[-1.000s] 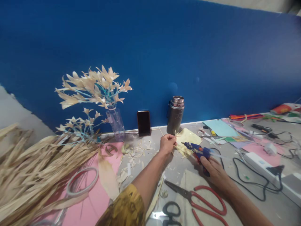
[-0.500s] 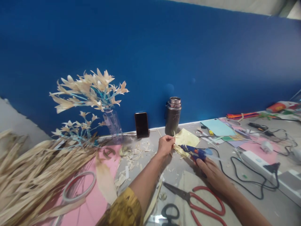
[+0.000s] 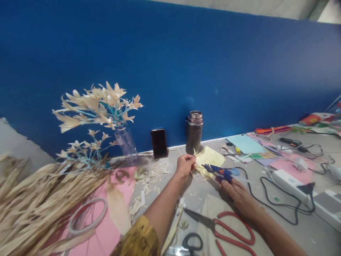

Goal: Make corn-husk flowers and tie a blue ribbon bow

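Between pinched fingers, my left hand (image 3: pixel 185 166) holds a thin stem with a small pale flower (image 3: pixel 195 152) of narrow petals at its top. My right hand (image 3: pixel 237 195) is wrapped round a blue glue gun (image 3: pixel 223 173), its nozzle pointing left, a short gap from the left fingertips. Beneath the nozzle lies a crumpled pale yellow sheet (image 3: pixel 211 156). Nearer me are large red-handled scissors (image 3: pixel 213 224) and smaller dark-handled scissors (image 3: pixel 193 243). My right hand's fingertips are hidden behind the gun.
A steel flask (image 3: pixel 194 133) and a phone (image 3: pixel 159 143) stand against the blue wall. To their left, pale flowers fill a clear bottle (image 3: pixel 126 142). Dried husks (image 3: pixel 34 206) and a tape roll (image 3: pixel 87 217) lie left; a power strip (image 3: pixel 290 185) and black cable (image 3: pixel 282 206) lie right.
The view has shifted slightly, so most things appear a little further left. Both hands keep their holds, and the gap between nozzle and left fingertips looks nearly the same.
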Demonstrator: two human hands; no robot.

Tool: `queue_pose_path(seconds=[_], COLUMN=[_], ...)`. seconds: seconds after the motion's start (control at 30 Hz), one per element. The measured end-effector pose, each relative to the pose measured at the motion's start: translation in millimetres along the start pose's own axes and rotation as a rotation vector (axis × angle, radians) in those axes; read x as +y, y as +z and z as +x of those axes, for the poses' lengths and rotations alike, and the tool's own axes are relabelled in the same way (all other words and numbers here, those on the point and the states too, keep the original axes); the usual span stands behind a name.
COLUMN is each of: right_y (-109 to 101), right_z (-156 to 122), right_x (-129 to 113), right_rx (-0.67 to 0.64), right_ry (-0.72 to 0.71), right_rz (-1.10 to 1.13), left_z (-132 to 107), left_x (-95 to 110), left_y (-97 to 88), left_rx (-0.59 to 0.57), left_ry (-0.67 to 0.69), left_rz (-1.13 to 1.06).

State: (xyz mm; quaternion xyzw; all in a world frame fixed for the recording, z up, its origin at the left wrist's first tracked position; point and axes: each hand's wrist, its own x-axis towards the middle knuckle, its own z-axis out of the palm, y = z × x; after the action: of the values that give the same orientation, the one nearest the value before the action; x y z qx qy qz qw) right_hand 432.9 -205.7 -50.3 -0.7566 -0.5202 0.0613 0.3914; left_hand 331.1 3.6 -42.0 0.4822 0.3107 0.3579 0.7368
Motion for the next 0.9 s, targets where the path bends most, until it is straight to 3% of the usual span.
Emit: queue_pose_path(seconds=[0.17, 0.33, 0.5, 0.7, 0.9], right_y=[6, 5, 7, 1, -1], right_z=[2, 1, -1, 3, 3], right_x=[2, 4, 6, -8, -8], right_rx=[0.046, -0.042, 0.036, -0.09, -0.052], right_ry=[-0.028, -0.032, -0.019, -0.053, -0.086], right_rz=[0.019, -0.006, -0.012, 0.01, -0.047], left_z=[0, -1, -1, -1, 1], left_x=[-1, -1, -1, -1, 0], left_y=[-0.1, 0.9, 0.9, 0.6, -4.4], left_rx=[-0.016, -0.035, -0.036, -0.047, -0.061], left_ry=[0.0, -0.003, -0.001, -0.011, -0.035], left_rz=[0.0, -0.001, 0.005, -0.006, -0.055])
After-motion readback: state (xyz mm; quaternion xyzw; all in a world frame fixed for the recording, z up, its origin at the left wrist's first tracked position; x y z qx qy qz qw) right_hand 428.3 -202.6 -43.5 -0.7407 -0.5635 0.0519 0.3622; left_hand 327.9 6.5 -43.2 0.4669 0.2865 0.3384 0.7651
